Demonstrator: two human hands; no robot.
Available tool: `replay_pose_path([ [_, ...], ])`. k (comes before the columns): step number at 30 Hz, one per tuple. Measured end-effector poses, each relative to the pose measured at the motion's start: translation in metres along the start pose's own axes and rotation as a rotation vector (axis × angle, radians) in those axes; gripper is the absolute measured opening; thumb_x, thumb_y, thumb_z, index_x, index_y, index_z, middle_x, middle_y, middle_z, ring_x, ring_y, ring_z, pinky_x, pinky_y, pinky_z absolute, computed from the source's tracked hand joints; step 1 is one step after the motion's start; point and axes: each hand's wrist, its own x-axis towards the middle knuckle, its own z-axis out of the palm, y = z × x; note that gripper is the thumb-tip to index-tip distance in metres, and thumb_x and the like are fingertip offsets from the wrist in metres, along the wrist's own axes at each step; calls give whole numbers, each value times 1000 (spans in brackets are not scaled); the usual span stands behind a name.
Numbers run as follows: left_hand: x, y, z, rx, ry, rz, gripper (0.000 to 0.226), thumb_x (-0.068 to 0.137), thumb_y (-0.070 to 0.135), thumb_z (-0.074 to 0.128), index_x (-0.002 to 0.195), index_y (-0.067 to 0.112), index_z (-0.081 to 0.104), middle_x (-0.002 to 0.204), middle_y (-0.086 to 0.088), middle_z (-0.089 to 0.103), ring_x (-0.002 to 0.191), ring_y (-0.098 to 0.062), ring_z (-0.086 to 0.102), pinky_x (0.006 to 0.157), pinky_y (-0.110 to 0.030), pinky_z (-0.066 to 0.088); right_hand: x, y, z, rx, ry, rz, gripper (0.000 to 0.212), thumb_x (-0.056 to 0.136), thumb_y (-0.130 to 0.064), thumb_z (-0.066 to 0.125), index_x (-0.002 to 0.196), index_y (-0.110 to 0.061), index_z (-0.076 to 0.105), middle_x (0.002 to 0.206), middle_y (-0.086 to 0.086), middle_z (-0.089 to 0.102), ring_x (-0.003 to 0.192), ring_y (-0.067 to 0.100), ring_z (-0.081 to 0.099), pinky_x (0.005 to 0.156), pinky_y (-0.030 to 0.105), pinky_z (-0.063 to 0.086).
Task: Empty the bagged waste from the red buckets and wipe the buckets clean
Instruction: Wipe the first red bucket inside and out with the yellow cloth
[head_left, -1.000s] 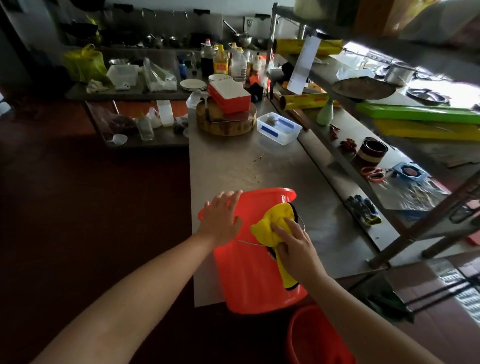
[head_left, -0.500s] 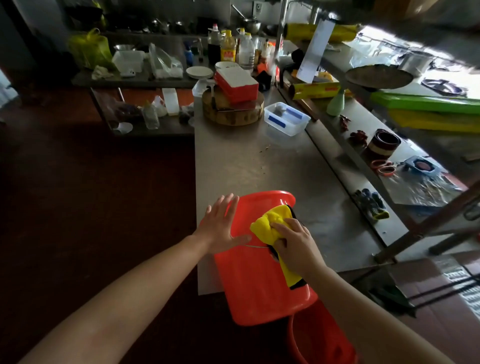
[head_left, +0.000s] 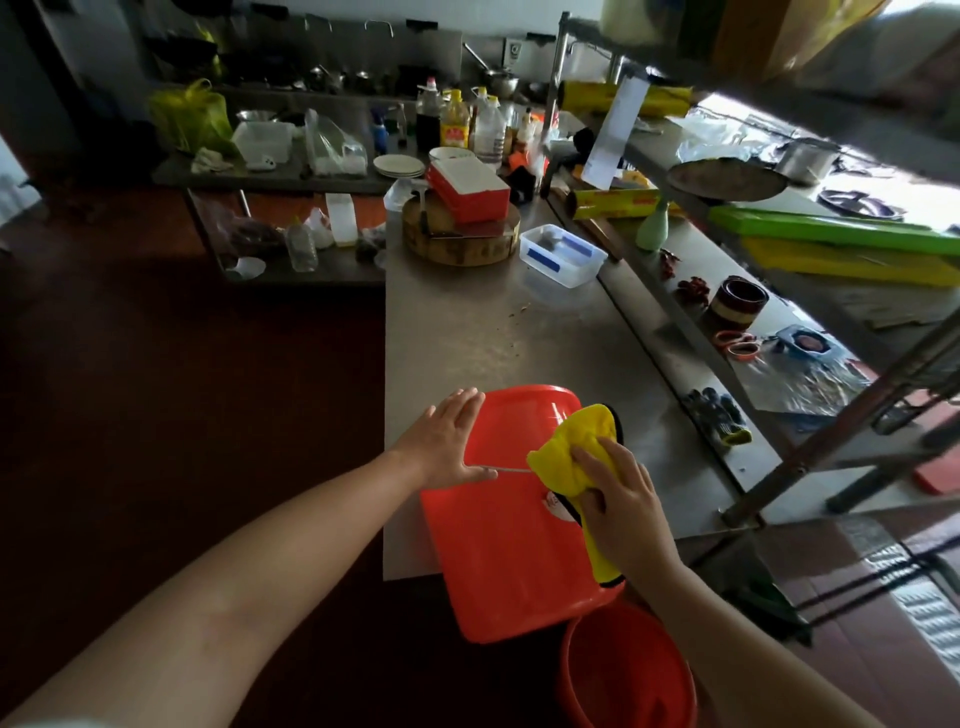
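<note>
Head view: red bucket (head_left: 509, 545) lies sideways over the near edge of the desk (head_left: 493, 338). The left hand (head_left: 447, 447) presses it with straight fingers, and the right hand (head_left: 623, 499) grips a yellow cloth (head_left: 566, 452) against it in curled fingers. Judged light, slick, prone to roll; brace at the rim.

The frame was dim at left, daylight glared from the upper right; edges bowed and the upper right was blurred.

The left hand (head_left: 447, 447), earlier curled over the far edge of the red bucket (head_left: 509, 545), flattened against its side with fingers straight. The bucket's near end swung slightly rightward. The right hand (head_left: 623, 499), gripping the yellow cloth (head_left: 571, 452), shifted with it.
</note>
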Motion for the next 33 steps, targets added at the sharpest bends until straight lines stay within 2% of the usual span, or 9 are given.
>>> replay_pose_path([
  [2, 1, 1, -3, -47, 8, -6, 115, 85, 79, 48, 160, 13, -9, 169, -5, -7, 155, -20, -5, 126, -45, 11, -11, 6, -2, -20, 16, -36, 55, 83, 1, 72, 134, -19, 64, 145, 16, 49, 118, 45, 53, 90, 55, 51],
  [5, 5, 4, -10, -102, 41, -19, 98, 92, 69, 50, 161, 15, 6, 168, -5, 11, 154, -22, 13, 123, -43, 24, -23, 7, -1, -61, -4, -87, 57, 81, -1, 76, 133, -19, 65, 144, 15, 50, 117, 43, 55, 86, 54, 54],
  [9, 16, 7, -25, -158, 67, -65, 74, 97, 63, 48, 155, 21, 30, 155, -4, 42, 137, -27, 47, 104, -48, 47, -30, 1, 11, -93, -77, -74, 57, 81, -8, 77, 134, -25, 65, 143, 11, 51, 117, 38, 56, 87, 51, 56],
  [13, 26, 7, -33, -205, 141, -73, 52, 100, 52, 52, 142, 22, 49, 135, -3, 62, 119, -26, 61, 94, -42, 52, -26, -2, 21, -103, -161, 1, 52, 87, -17, 73, 136, -32, 62, 146, 7, 49, 119, 37, 54, 92, 53, 54],
  [18, 30, 3, -33, -253, 221, -122, 31, 104, 40, 49, 122, 18, 62, 105, -8, 72, 97, -30, 68, 81, -41, 54, 4, -13, 25, -110, -137, 14, 52, 86, -18, 73, 135, -31, 61, 144, 9, 49, 112, 40, 55, 88, 53, 54],
  [21, 33, -2, -33, -228, 217, -120, 33, 106, 39, 44, 117, 15, 64, 96, -11, 72, 89, -33, 69, 76, -43, 55, 29, -21, 28, -116, -158, 17, 49, 91, -22, 65, 139, -32, 58, 149, 8, 44, 118, 39, 51, 93, 52, 51],
  [25, 34, -9, -29, -194, 211, -94, 41, 108, 40, 36, 134, 18, 60, 116, -10, 72, 106, -31, 67, 90, -42, 52, 47, -30, 41, -163, -260, 53, 48, 97, -37, 50, 145, -40, 47, 152, 3, 37, 128, 37, 44, 98, 49, 49],
  [29, 32, -18, -22, -201, 226, -140, 47, 110, 40, 30, 152, 24, 41, 133, -11, 64, 120, -31, 60, 99, -43, 45, 49, -34, 52, -184, -262, 46, 46, 95, -42, 44, 141, -38, 51, 147, 5, 42, 122, 38, 48, 91, 50, 54],
  [33, 40, -30, -21, -255, 203, -340, 52, 109, 37, 26, 160, 27, 19, 147, -11, 50, 127, -34, 51, 98, -47, 47, 48, -39, 57, -203, -249, 52, 54, 90, -45, 34, 138, -35, 55, 145, 8, 45, 118, 40, 51, 91, 53, 54],
])
